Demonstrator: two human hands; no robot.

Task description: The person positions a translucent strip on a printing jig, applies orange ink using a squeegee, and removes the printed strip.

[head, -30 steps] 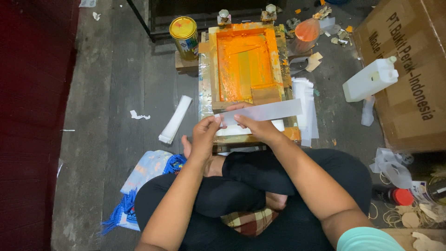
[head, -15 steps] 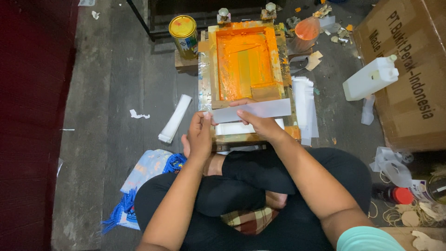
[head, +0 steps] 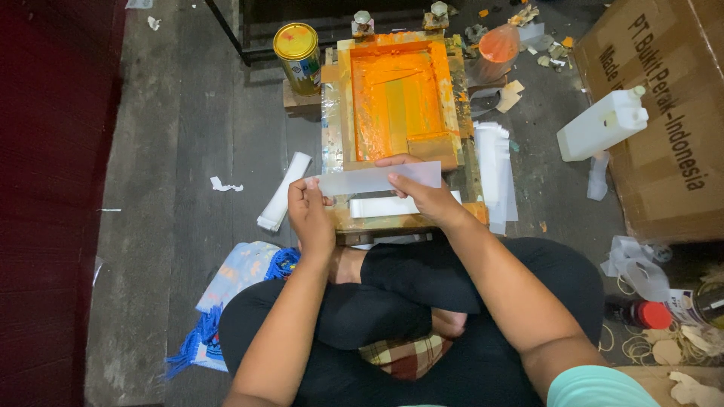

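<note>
I sit cross-legged in front of a wooden screen-printing frame (head: 338, 113) smeared with orange ink. Both hands hold one long translucent white strip (head: 362, 181) flat above the frame's near edge. My left hand (head: 308, 207) pinches its left end. My right hand (head: 422, 192) grips its right part, fingers over the top edge. Under the strip, a second white strip (head: 377, 206) lies on the wooden board (head: 407, 221).
A yellow-lidded tin (head: 297, 45) stands left of the frame, an orange-stained cup (head: 498, 45) at its right. A stack of white strips (head: 494, 169) lies right of the frame, another bundle (head: 283, 191) on the floor left. White jug (head: 603, 124) and cardboard box (head: 671, 113) at right.
The strip has been lifted a little toward me and to the left, held by both hands; another white strip now shows on the board beneath it.
</note>
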